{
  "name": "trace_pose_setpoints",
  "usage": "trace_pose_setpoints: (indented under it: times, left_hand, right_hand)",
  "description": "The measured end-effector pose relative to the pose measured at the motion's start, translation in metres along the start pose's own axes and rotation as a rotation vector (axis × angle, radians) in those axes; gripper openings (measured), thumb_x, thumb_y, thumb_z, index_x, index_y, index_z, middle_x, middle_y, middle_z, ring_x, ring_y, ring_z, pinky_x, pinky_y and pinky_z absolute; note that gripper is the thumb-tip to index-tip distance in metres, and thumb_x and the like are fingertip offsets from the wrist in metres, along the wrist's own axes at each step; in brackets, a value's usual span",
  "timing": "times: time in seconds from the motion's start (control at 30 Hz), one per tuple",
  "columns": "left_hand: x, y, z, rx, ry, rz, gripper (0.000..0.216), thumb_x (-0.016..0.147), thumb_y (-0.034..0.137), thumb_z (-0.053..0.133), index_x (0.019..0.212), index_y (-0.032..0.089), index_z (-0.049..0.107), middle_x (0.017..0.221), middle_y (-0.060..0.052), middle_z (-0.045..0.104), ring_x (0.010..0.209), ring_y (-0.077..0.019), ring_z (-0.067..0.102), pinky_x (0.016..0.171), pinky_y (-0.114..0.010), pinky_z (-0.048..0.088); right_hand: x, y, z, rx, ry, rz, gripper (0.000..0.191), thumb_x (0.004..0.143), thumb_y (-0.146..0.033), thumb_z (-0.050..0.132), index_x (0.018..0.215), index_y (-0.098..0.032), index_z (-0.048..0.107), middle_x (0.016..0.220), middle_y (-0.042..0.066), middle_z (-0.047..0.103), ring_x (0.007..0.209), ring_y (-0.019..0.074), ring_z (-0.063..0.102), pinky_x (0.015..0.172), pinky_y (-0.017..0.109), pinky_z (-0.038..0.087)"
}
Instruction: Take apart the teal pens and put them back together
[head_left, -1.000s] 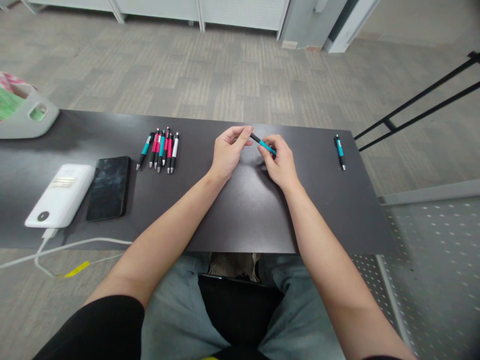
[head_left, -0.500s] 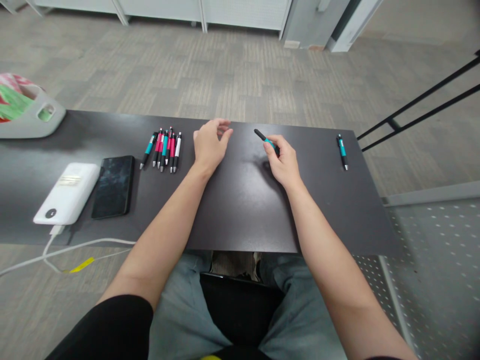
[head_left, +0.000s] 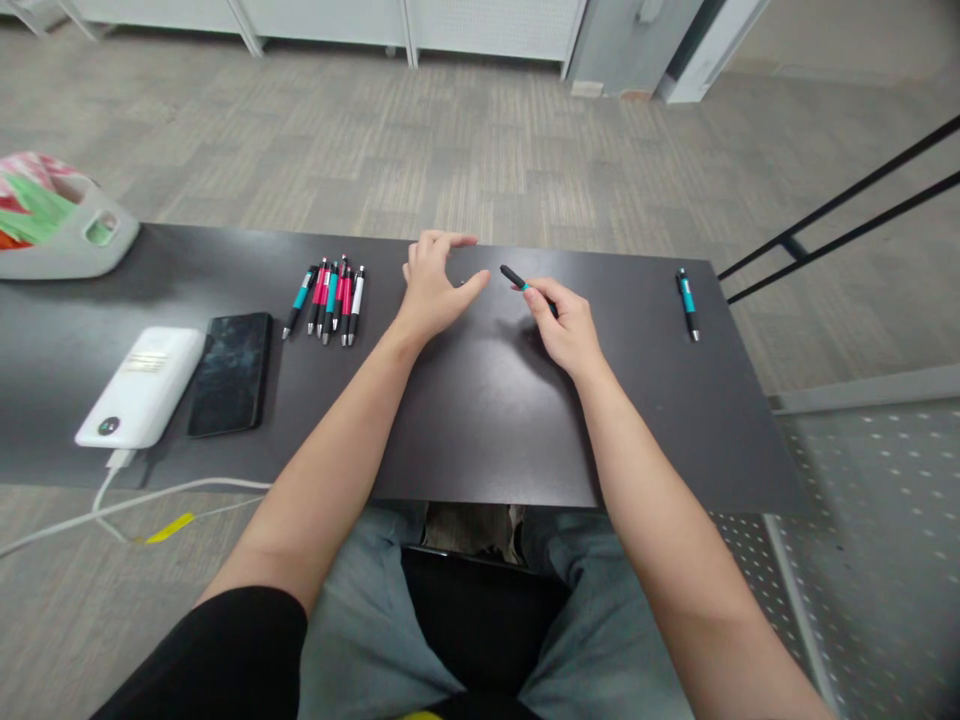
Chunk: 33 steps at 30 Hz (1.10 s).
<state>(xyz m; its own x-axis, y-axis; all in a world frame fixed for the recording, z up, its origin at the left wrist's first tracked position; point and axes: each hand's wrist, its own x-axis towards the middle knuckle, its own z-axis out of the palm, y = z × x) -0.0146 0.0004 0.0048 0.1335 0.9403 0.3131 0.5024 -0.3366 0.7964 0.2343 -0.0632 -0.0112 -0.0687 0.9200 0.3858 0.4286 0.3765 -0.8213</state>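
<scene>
Between thumb and fingers, my right hand (head_left: 564, 325) grips a teal and black pen (head_left: 513, 276) whose dark end points up and left. My left hand (head_left: 439, 280) is over the table just left of that pen, its fingers and thumb spread wide and holding nothing. To its left lies a group of pens (head_left: 331, 300), several in pink, teal and white with black grips, side by side with their tips toward me. One teal pen (head_left: 688, 305) lies alone near the table's right end.
The dark table (head_left: 487, 430) carries a white power bank (head_left: 142, 388) with a cable (head_left: 180, 488), a black phone (head_left: 230, 372) and a light basket (head_left: 97, 240) of coloured cloth at the left. Black metal bars (head_left: 787, 245) stand beyond the right edge.
My left hand has opened wider and moved right, nearer the pen in my right hand. The right hand has shifted slightly, still gripping its pen.
</scene>
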Motion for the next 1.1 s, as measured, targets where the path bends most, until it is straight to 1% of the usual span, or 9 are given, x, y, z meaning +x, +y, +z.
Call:
trace_pose_setpoints:
  times: [0.1, 0.17, 0.23, 0.33, 0.43, 0.57, 0.67, 0.87, 1.1]
  left_hand:
    - [0.005, -0.003, 0.008, -0.425, -0.13, 0.138, 0.055, 0.096, 0.054, 0.108, 0.143, 0.031, 0.091, 0.143, -0.011, 0.09, 0.131, -0.0328, 0.081, 0.115, -0.045, 0.067]
    - [0.005, 0.001, 0.012, -0.605, -0.214, 0.163, 0.056, 0.094, 0.063, 0.111, 0.137, 0.032, 0.094, 0.137, -0.009, 0.093, 0.123, -0.0299, 0.086, 0.108, -0.042, 0.07]
    - [0.002, 0.009, 0.015, -0.718, -0.264, 0.148, 0.055, 0.094, 0.067, 0.112, 0.135, 0.034, 0.096, 0.135, -0.009, 0.094, 0.12, -0.0291, 0.089, 0.108, -0.043, 0.073]
    - [-0.004, 0.019, 0.019, -0.819, -0.299, 0.099, 0.053, 0.101, 0.069, 0.108, 0.136, 0.031, 0.097, 0.13, -0.009, 0.096, 0.111, -0.0272, 0.092, 0.105, -0.042, 0.076]
    - [-0.007, 0.021, 0.028, -0.838, -0.263, 0.065, 0.047, 0.107, 0.067, 0.103, 0.131, 0.028, 0.097, 0.124, -0.01, 0.097, 0.103, -0.0253, 0.093, 0.099, -0.04, 0.077]
    - [-0.011, 0.021, 0.047, -0.879, -0.141, 0.075, 0.042, 0.11, 0.066, 0.1, 0.118, 0.025, 0.094, 0.121, -0.01, 0.097, 0.118, -0.0273, 0.095, 0.108, -0.04, 0.078]
    - [-0.016, 0.023, 0.06, -0.896, -0.057, 0.088, 0.048, 0.109, 0.072, 0.1, 0.118, 0.025, 0.093, 0.12, -0.01, 0.097, 0.119, -0.0277, 0.095, 0.109, -0.041, 0.078]
    - [-0.024, 0.025, 0.075, -0.944, 0.08, 0.112, 0.052, 0.107, 0.077, 0.099, 0.117, 0.027, 0.094, 0.116, -0.01, 0.096, 0.112, -0.0276, 0.095, 0.102, -0.041, 0.078]
    - [-0.028, 0.029, 0.082, -0.989, 0.148, 0.026, 0.045, 0.106, 0.073, 0.101, 0.112, 0.029, 0.093, 0.114, -0.008, 0.093, 0.117, -0.0285, 0.093, 0.105, -0.043, 0.077]
  right_hand:
    - [0.0, -0.006, 0.002, 0.115, -0.052, 0.061, 0.078, 0.112, -0.105, 0.059, 0.108, -0.032, 0.086, 0.077, 0.003, 0.055, 0.08, 0.0288, 0.064, 0.081, 0.046, 0.058]
    - [0.0, -0.01, 0.005, 0.233, -0.076, 0.119, 0.08, 0.11, -0.108, 0.059, 0.109, -0.033, 0.085, 0.073, -0.001, 0.043, 0.069, 0.0246, 0.051, 0.068, 0.041, 0.049]
    - [0.001, -0.015, 0.008, 0.361, -0.121, 0.175, 0.076, 0.108, -0.107, 0.064, 0.106, -0.033, 0.082, 0.072, -0.003, 0.036, 0.063, 0.0215, 0.039, 0.06, 0.039, 0.038]
    - [0.001, -0.023, 0.013, 0.519, -0.21, 0.25, 0.068, 0.106, -0.102, 0.074, 0.096, -0.034, 0.075, 0.071, -0.006, 0.03, 0.06, 0.019, 0.023, 0.057, 0.038, 0.024]
    - [0.0, -0.026, 0.018, 0.586, -0.251, 0.296, 0.07, 0.104, -0.103, 0.074, 0.09, -0.035, 0.067, 0.069, -0.006, 0.027, 0.06, 0.0186, 0.017, 0.058, 0.038, 0.018]
    - [-0.002, -0.021, 0.022, 0.491, -0.198, 0.299, 0.077, 0.102, -0.11, 0.068, 0.09, -0.035, 0.057, 0.069, -0.006, 0.03, 0.061, 0.0203, 0.023, 0.057, 0.038, 0.022]
    - [-0.004, -0.02, 0.021, 0.375, -0.125, 0.225, 0.077, 0.105, -0.109, 0.065, 0.09, -0.034, 0.054, 0.072, -0.004, 0.04, 0.065, 0.0213, 0.035, 0.061, 0.039, 0.033]
    - [-0.009, -0.029, 0.02, 0.069, 0.012, 0.138, 0.075, 0.116, -0.103, 0.048, 0.092, -0.033, 0.058, 0.078, 0.0, 0.058, 0.075, 0.0249, 0.057, 0.08, 0.042, 0.052]
    - [-0.013, -0.033, 0.019, -0.146, 0.04, 0.138, 0.062, 0.122, -0.089, 0.043, 0.099, -0.036, 0.065, 0.091, 0.01, 0.077, 0.086, 0.0355, 0.076, 0.086, 0.049, 0.056]
